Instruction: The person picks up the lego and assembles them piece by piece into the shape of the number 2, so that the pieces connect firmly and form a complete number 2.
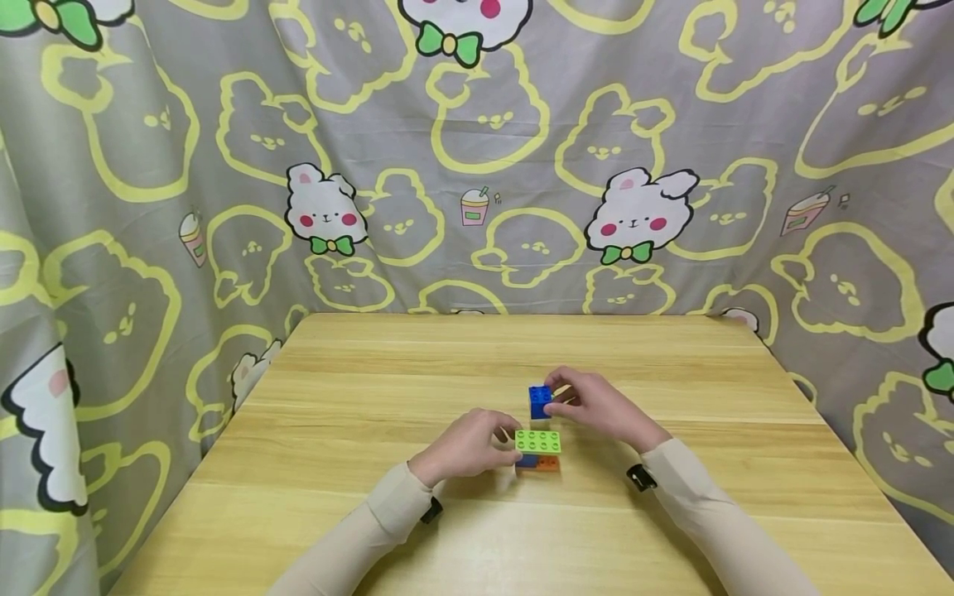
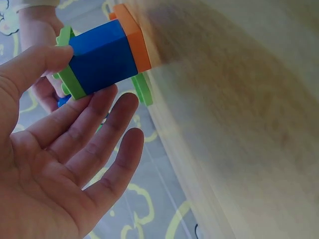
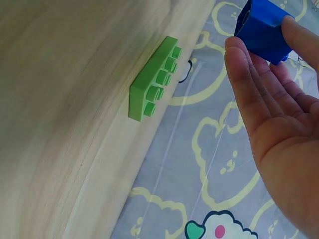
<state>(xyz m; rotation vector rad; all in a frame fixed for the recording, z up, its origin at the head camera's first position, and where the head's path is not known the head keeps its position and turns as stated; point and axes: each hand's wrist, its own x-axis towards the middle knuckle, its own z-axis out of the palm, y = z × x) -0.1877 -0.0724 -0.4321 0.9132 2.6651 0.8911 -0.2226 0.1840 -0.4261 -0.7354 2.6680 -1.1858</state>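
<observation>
My left hand [image 1: 471,444] pinches a small stack of toy building bricks between thumb and fingertips. At its top is a light green studded brick [image 1: 537,441], with a blue brick [image 2: 104,59] beneath it and an orange brick [image 2: 132,37] at the bottom by the tabletop. Just beyond the stack, my right hand [image 1: 596,404] holds a separate blue brick [image 1: 540,403] off the table, thumb on one side and fingers on the other. Another green brick [image 3: 153,82] lies studs up on the table in the right wrist view; the head view does not show it.
The wooden table [image 1: 358,372] has its far edge against a grey curtain [image 1: 417,248] with cartoon rabbits. Curtain also hangs along both sides. Black wrist straps [image 1: 641,478] sit at the sleeve cuffs.
</observation>
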